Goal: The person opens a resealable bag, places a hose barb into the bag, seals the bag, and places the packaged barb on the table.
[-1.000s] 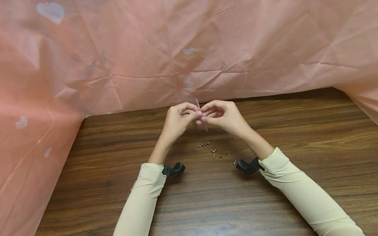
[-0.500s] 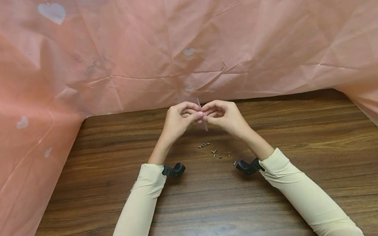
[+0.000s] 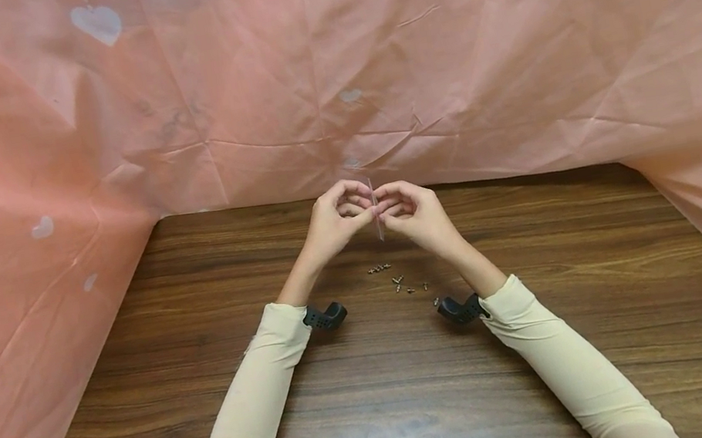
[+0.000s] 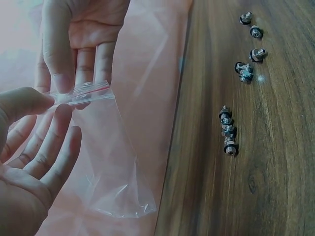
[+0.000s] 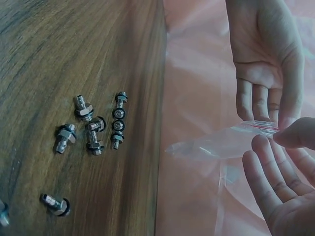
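Observation:
A small clear zip-lock bag with a red line along its seal hangs between both hands. My left hand pinches its zip edge between thumb and fingers. From the other side my right hand pinches the same edge, the two thumbs close together. In the right wrist view the bag looks flat, with nothing visible inside. Nearer to me on the table lie several small metal threaded fittings with black rings, some in a short row and others scattered.
The dark wood-grain table ends at a pink cloth with white hearts, which hangs behind and at both sides. Black wrist cameras sit at both cuffs. One fitting lies right beside the right wrist camera.
Both hands have risen slightly with the bag, which now stands more upright and a little further right. The fittings have not moved.

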Available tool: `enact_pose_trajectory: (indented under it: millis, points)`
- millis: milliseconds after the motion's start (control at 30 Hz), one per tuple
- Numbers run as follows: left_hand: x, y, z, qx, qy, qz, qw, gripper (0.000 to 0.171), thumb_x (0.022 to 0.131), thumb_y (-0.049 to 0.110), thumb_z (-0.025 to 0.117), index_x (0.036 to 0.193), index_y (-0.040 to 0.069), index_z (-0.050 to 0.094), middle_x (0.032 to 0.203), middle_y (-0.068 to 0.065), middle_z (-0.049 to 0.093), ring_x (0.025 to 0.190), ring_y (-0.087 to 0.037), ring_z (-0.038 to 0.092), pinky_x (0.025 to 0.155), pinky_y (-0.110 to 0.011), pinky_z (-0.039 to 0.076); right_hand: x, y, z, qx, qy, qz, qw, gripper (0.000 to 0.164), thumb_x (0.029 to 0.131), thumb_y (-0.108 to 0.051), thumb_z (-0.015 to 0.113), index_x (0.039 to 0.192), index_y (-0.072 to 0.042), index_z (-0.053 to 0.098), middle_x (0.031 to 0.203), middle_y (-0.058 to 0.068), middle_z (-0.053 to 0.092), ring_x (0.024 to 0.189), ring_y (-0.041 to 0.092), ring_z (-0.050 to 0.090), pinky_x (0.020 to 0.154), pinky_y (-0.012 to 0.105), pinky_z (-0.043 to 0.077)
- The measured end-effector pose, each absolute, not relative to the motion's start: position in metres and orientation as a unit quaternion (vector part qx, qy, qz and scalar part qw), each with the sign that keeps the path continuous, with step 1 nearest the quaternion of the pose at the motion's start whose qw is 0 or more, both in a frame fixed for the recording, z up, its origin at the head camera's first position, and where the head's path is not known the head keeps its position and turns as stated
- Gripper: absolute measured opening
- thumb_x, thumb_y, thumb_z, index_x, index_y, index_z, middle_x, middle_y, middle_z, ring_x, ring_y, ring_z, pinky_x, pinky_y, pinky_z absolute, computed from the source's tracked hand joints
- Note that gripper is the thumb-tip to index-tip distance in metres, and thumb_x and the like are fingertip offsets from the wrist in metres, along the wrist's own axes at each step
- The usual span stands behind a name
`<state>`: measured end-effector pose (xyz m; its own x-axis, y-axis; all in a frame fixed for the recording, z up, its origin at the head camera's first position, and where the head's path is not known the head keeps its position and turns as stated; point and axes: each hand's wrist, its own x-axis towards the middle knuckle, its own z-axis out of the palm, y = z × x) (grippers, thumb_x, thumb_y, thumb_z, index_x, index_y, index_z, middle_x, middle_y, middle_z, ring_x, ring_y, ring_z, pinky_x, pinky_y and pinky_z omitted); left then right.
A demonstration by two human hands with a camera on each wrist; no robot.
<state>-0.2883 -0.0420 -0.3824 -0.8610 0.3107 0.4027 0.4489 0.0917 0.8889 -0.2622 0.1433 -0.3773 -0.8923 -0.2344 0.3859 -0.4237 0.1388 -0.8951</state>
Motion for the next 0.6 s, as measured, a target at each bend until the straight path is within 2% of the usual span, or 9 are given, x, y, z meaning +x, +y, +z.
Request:
enact_pose_trajectory:
  millis: [167,300,600]
  points:
    - [-0.2882,-0.0421,-0.3828,-0.250,-0.736,-0.626,0.053,0.030,0.086,-0.003,0.074,0.113,-0.004,0.062,0.097,-0.017,0.068,0.079,-0.007,0.067,0.067,-0.019,0.052,-0.2628,0.1418,-0.3782,0.223,-0.755,0.612,0.083,0.034,0.086,0.014,0.062,0.120,0.012,0.063,0.104,0.035,0.068,0.087,0.016,0.068,0.081,0.023,0.056]
    - [-0.2886,-0.0417,-0.3835,-0.247,-0.734,-0.631,0.049,0.030,0.086,-0.004,0.073,0.113,-0.005,0.061,0.097,-0.018,0.068,0.079,-0.006,0.066,0.071,-0.019,0.054,-0.2620,0.1410,-0.3776,0.218,-0.760,0.607,0.085,0.032,0.087,0.012,0.064,0.119,0.011,0.064,0.103,0.033,0.068,0.085,0.014,0.068,0.078,0.020,0.056]
    - [-0.2883,-0.0421,-0.3851,-0.254,-0.727,-0.636,0.039,0.029,0.087,-0.006,0.072,0.113,-0.007,0.061,0.100,-0.020,0.068,0.081,-0.006,0.067,0.076,-0.021,0.056,-0.2604,0.1390,-0.3773,0.201,-0.777,0.587,0.104,0.026,0.088,0.006,0.070,0.115,0.009,0.068,0.100,0.031,0.071,0.088,0.037,0.069,0.071,0.016,0.055]
